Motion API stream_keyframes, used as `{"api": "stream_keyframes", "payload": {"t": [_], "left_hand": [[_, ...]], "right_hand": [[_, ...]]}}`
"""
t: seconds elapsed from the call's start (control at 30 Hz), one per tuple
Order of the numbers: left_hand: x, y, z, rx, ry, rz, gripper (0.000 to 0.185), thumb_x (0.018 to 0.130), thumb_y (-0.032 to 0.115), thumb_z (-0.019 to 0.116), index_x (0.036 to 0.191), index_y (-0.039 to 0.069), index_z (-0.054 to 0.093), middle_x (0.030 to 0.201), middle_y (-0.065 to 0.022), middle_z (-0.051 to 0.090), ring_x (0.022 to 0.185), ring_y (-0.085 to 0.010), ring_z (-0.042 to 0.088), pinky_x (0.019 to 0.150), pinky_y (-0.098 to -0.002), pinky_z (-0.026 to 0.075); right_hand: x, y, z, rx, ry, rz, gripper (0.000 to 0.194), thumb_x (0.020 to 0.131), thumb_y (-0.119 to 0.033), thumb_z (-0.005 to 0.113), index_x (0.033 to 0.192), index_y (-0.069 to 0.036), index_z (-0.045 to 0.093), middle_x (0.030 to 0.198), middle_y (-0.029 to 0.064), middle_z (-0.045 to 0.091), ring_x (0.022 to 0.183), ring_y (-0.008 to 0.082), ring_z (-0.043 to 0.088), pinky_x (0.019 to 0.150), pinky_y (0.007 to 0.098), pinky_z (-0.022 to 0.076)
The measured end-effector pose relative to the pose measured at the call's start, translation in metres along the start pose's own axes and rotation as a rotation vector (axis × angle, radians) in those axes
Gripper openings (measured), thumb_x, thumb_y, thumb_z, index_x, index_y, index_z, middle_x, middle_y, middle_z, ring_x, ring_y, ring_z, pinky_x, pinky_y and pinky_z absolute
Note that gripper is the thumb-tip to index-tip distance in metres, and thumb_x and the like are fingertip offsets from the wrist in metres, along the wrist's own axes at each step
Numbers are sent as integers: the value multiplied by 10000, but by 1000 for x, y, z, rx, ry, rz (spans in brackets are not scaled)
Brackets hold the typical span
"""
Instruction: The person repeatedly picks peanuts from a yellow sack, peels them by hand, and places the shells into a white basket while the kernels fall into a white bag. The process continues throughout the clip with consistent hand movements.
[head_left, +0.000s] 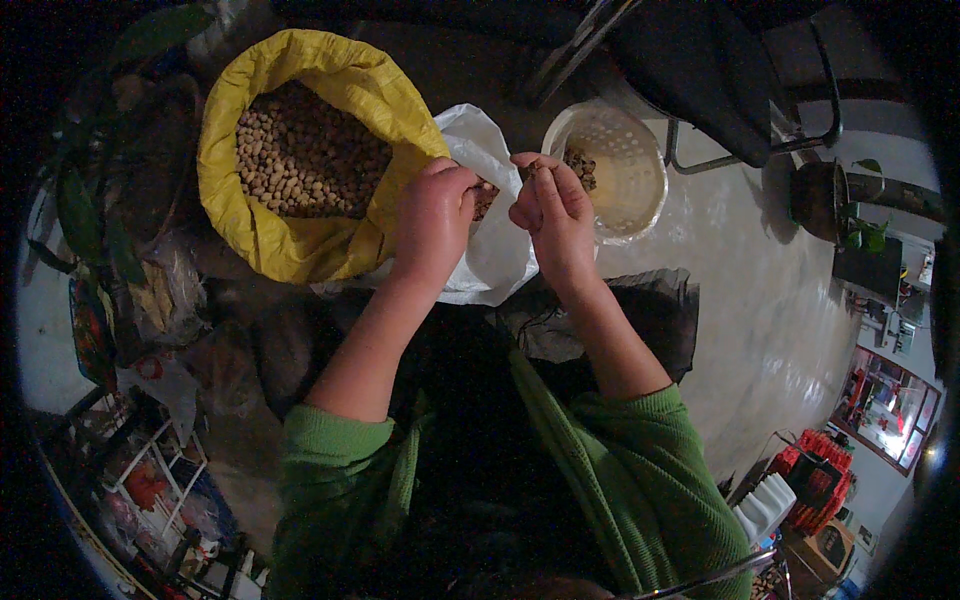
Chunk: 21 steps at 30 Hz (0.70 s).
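A yellow woven sack (277, 251) with its rim rolled down stands at the left, filled with tan, nut-like pieces (307, 169). My left hand (439, 214) is at the sack's right edge, fingers curled, back of the hand up; whether it holds anything is hidden. Beside it is an open white woven sack (499, 266) with reddish-brown pieces (484, 201) inside. Over that sack's right side, my right hand (553, 202) pinches a small brown piece (534, 169), too small to name. Behind this hand a cream perforated plastic basket (649, 180) holds dark brown bits (581, 166).
A black chair with a metal frame (720, 161) stands beyond the basket. Potted plants are at the far left and right (817, 199). Dark cloth (660, 315) lies across the lap. A white wire rack (161, 469) stands at lower left, red goods (814, 480) at lower right.
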<state>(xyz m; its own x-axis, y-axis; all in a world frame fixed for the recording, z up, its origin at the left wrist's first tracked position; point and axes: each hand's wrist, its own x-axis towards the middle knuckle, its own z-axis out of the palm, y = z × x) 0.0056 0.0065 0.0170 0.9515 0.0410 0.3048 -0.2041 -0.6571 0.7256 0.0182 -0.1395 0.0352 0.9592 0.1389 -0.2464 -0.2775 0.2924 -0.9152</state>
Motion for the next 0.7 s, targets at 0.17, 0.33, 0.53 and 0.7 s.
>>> {"api": "stream_keyframes", "payload": {"t": [0.17, 0.33, 0.53, 0.7], "left_hand": [[0, 0, 3, -150, 48, -56, 144, 772, 84, 678, 895, 13, 659, 784, -89, 620, 729, -249, 605, 664, -320, 476], [4, 9, -12, -788, -201, -670, 156, 814, 124, 674, 931, 23, 677, 683, 4, 588, 591, -85, 506, 547, -246, 430], [1, 15, -12, -643, -341, -519, 210, 852, 188, 654, 1037, 94, 686, 742, 60, 548, 624, -38, 462, 558, -182, 401], [-3, 10, -9, -1121, -323, -789, 248, 893, 245, 603, 1084, 103, 670, 911, 21, 613, 701, -45, 490, 582, -172, 409]], "right_hand": [[-1, -1, -3, 7, 8, 31, 242, 994, -181, 400, 1082, -20, 558, 600, -52, 298, 536, 52, 256, 502, 220, 268], [0, -4, -5, -9, 48, 196, 240, 996, -197, 383, 1001, -30, 555, 612, -25, 357, 530, 80, 304, 502, 240, 292], [-4, 10, -5, 200, -2, 399, 247, 980, -267, 417, 923, -54, 527, 728, 37, 501, 555, 127, 405, 518, 269, 344], [19, 12, -30, 602, -235, 258, 228, 944, -230, 469, 1012, -20, 526, 773, 40, 543, 592, 104, 451, 503, 208, 364]]}}
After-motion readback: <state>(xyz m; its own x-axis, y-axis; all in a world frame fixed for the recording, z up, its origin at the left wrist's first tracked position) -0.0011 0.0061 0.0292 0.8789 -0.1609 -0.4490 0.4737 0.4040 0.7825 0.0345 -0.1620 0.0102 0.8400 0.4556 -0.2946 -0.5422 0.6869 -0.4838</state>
